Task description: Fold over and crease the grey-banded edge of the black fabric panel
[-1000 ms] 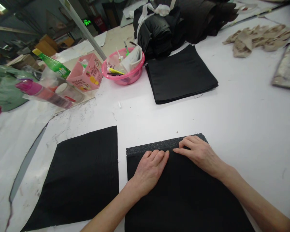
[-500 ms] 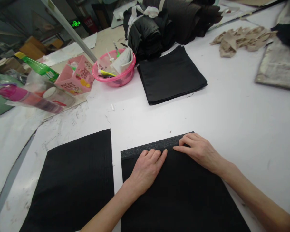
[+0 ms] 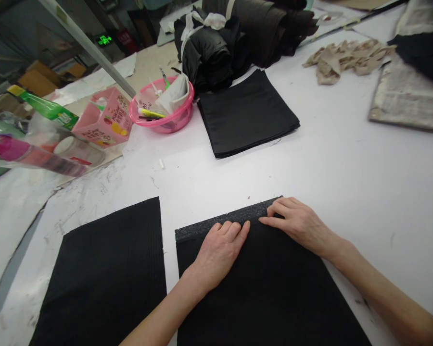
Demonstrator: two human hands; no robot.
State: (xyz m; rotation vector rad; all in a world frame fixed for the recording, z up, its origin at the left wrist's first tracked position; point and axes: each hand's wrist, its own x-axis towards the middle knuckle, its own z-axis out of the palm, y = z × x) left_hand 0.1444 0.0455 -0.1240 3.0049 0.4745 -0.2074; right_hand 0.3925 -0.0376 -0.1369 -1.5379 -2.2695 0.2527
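A black fabric piece point(image 3: 267, 288) lies flat before me, with a speckled dark-grey strip point(image 3: 202, 225) along its far edge. My left hand point(image 3: 222, 250) rests on the fabric just below that strip, its fingers curled and pressed on the seam between the two. Close by on the right, my right hand point(image 3: 296, 223) has its thumb and bent fingers closed on the strip's edge near the far right corner. The fingertips of both hands partly hide what they grip. Left of this piece, apart from it, lies a black fabric stack point(image 3: 108, 269).
Another black fabric stack point(image 3: 248, 115) lies farther back on the white table point(image 3: 346, 178). Beside it are a pink basin point(image 3: 162, 126) of small tools and a pink box point(image 3: 104, 125). Tied dark fabric bundles point(image 3: 216, 57) stand behind; beige cloth scraps point(image 3: 346, 60) lie right.
The view has shifted slightly, so the background items appear a little farther left. Both hands keep nearly the same place on the fabric's far edge.
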